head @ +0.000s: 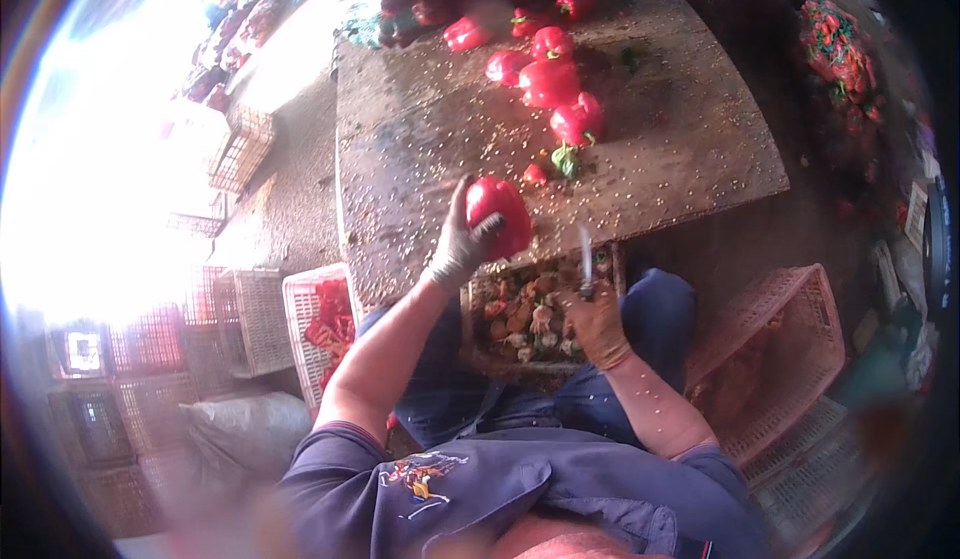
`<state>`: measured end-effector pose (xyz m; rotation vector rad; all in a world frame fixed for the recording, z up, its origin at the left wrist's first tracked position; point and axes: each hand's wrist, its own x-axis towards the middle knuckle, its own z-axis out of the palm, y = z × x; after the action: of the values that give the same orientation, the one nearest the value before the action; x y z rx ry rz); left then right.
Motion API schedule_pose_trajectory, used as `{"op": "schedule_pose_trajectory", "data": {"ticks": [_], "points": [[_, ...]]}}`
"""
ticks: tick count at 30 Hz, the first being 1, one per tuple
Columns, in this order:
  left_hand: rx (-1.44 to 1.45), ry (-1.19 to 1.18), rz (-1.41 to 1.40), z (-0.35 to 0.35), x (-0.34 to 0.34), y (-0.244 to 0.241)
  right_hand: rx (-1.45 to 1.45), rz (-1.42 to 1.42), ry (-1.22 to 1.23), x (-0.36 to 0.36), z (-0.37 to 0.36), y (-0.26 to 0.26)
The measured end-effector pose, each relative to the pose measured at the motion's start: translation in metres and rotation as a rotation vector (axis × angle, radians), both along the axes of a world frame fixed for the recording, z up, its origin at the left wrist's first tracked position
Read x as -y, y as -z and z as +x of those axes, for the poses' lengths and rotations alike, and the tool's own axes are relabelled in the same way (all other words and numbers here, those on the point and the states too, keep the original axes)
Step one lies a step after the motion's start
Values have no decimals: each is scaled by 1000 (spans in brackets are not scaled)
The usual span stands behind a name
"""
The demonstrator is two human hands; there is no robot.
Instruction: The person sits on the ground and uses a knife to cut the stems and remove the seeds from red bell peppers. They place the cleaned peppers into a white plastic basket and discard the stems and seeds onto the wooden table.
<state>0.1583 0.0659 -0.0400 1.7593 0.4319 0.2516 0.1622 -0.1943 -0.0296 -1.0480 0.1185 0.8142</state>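
My left hand (463, 242), in a soiled glove, grips a whole red bell pepper (501, 218) just above the near edge of the seed-strewn table (420, 146). Gloved too, my right hand (598, 324) holds a small knife (586, 259) with its blade pointing away from me. Below both hands, between my knees, a crate (469, 326) contains pepper cores and scraps (536, 319). Farther up the table lie several red bell peppers (550, 83), with a green stem piece (565, 161) and a small red piece (535, 175) nearer me.
A pale crate (296, 334) of cut red pepper pieces (330, 319) stands left of my legs. Beside my right leg is a tilted pink crate (821, 334). Stacked crates (150, 341) and a whitish sack (251, 428) are at the left. Strong glare washes out the upper left.
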Motion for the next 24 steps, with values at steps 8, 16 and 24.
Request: {"op": "schedule_pose_trajectory", "data": {"ticks": [8, 16, 24], "points": [[104, 2, -91, -90, 74, -53, 523, -149, -101, 5, -43, -24], [103, 312, 452, -132, 58, -67, 634, -128, -206, -8, -83, -22], [305, -195, 469, -135, 42, -81, 1264, -508, -519, -49, -68, -53]]}}
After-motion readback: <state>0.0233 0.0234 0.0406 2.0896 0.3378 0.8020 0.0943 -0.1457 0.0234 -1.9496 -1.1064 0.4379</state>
